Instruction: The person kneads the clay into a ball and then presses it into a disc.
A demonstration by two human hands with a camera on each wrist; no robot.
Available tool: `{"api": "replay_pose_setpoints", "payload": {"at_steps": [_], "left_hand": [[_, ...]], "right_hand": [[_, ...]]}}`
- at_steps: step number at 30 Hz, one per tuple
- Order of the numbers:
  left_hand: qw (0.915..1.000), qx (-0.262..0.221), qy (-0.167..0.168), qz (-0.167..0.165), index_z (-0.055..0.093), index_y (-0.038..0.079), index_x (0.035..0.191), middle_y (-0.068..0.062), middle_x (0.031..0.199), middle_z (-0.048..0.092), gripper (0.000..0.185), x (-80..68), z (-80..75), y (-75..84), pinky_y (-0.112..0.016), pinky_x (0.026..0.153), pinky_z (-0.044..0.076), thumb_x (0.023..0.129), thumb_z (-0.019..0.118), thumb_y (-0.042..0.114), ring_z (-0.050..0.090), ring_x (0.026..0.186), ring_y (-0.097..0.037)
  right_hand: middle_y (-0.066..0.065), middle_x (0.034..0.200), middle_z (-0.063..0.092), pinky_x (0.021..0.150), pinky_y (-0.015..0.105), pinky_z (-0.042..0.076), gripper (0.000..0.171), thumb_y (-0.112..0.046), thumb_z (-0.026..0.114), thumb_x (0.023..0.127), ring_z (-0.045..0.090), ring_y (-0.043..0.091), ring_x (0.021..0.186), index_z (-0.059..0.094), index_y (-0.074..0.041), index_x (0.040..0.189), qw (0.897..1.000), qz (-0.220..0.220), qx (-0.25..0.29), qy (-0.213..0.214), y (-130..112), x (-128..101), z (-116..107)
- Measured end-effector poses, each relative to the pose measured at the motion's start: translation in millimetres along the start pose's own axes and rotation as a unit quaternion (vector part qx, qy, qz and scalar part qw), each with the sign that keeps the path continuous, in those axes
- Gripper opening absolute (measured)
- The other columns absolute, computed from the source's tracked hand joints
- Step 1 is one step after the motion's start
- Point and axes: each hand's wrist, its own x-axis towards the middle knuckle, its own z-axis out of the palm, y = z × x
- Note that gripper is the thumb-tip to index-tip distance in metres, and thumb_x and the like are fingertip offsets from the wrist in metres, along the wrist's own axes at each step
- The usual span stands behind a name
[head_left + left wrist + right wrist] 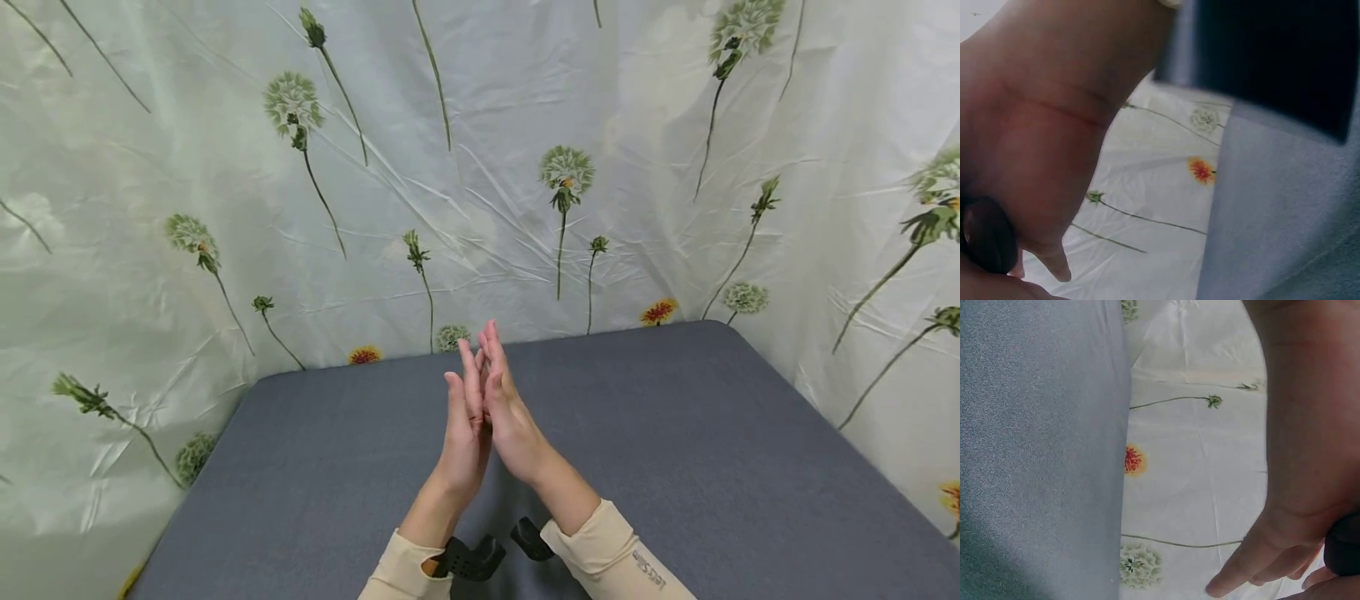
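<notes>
Left hand (461, 433) and right hand (508, 417) raised above the grey cloth-covered desk (675, 467), palms pressed flat together, fingers straight, holding nothing. Nothing lies on the desk near them. Black wrist-mounted camera brackets (487, 554) sit close under the cream sleeves (615, 558).

Risk, as judged: brackets could knock together if wrists close in; both wrist views are largely blocked by palm.

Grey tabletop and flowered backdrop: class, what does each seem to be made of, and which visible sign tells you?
Grey tabletop: probably a woven or felt-like fabric cover, matte; a fine speckled grain shows and no shine.
Flowered backdrop: seemingly thin plastic or coated sheet, slightly glossy; sharp creases and soft sheen show across the printed dandelions.
</notes>
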Motion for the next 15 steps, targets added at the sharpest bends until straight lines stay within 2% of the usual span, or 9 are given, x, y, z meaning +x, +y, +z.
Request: {"api": "replay_pose_setpoints", "payload": {"at_steps": [5,10,13,15], "left_hand": [[0.9997,0.004,0.02,0.014,-0.027,0.038,0.167,0.003,0.182,-0.014,0.076,-2.7,-1.9,7.4,-0.066,0.132,-0.007,0.104,-0.007,0.076,-0.014,0.169,-0.024],[0.9983,0.027,0.048,0.019,-0.026,0.045,0.166,0.005,0.182,-0.013,0.076,-3.1,-10.7,17.0,-0.069,0.131,-0.005,0.101,-0.006,0.08,-0.015,0.169,-0.027],[0.9969,0.037,0.065,0.022,-0.025,0.048,0.165,0.005,0.181,-0.014,0.076,1.7,-15.5,21.8,-0.068,0.131,-0.006,0.1,-0.004,0.082,-0.017,0.169,-0.027],[0.9967,0.034,0.07,0.023,-0.024,0.048,0.165,0.004,0.182,-0.014,0.076,6.6,-16.0,22.2,-0.066,0.132,-0.007,0.1,-0.003,0.082,-0.017,0.169,-0.028]], "right_hand": [[0.0,0.183,-0.007,0.131,0.07,0.002,0.075,-0.063,0.007,0.113,-0.004,0.028,0.17,-0.01,-0.024,0.174,1.0,-0.005,0.009,-0.014,-0.5,0.6,5.5],[-0.004,0.182,-0.008,0.127,0.076,0.014,0.071,-0.062,0.009,0.114,-0.004,0.031,0.169,-0.007,-0.029,0.174,1.0,-0.004,-0.007,-0.019,-2.1,-5.1,15.9],[-0.004,0.183,-0.008,0.124,0.081,0.012,0.068,-0.06,0.01,0.115,-0.009,0.033,0.169,-0.007,-0.031,0.174,1.0,-0.014,-0.022,-0.014,-4.9,-11.2,20.8],[-0.002,0.183,-0.008,0.124,0.082,0.005,0.067,-0.058,0.01,0.115,-0.014,0.033,0.169,-0.006,-0.03,0.174,0.999,-0.029,-0.023,-0.006,-7.6,-14.2,21.8]]}}
